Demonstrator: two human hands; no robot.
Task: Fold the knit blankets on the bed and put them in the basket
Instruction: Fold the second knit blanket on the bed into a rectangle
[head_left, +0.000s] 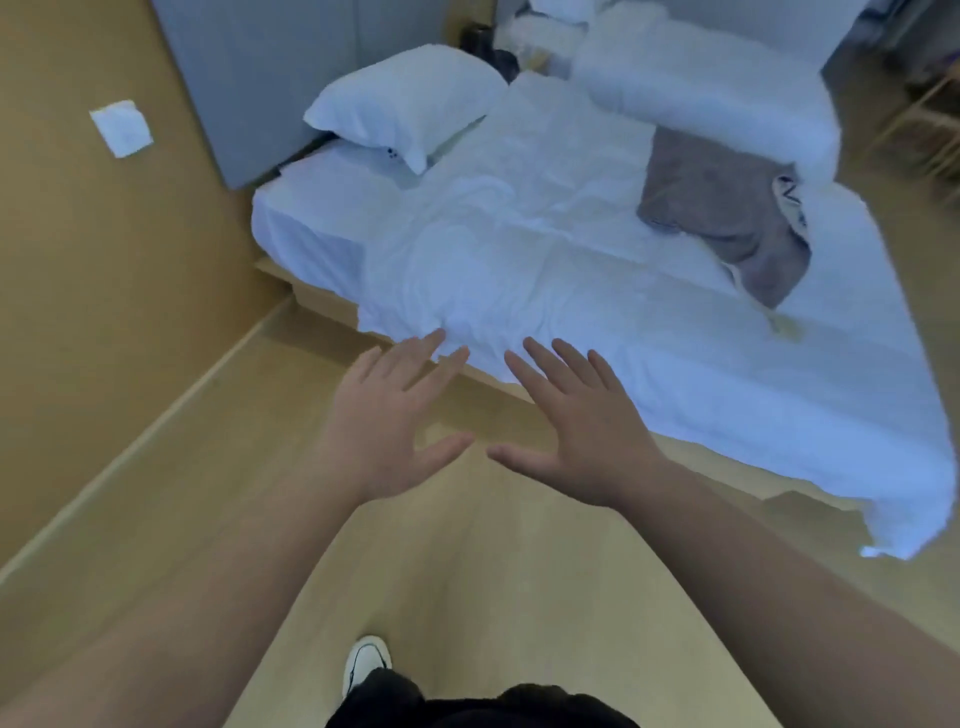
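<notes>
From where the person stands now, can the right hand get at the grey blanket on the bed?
Probably not yet. The right hand is open above the near bed edge, while the grey blanket lies further over the white duvet. Nothing blocks the way; a step forward seems needed.

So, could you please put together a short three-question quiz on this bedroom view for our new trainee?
1. True or false: the left hand and the right hand are both open and hold nothing.
2. Multiple choice: the grey knit blanket lies A) on the floor, B) on the far right part of the bed, C) under the pillow.
3. Fill in: no ______, the container the blanket should end up in, shows in this view.

Key: 1 true; 2 B; 3 basket.
</notes>
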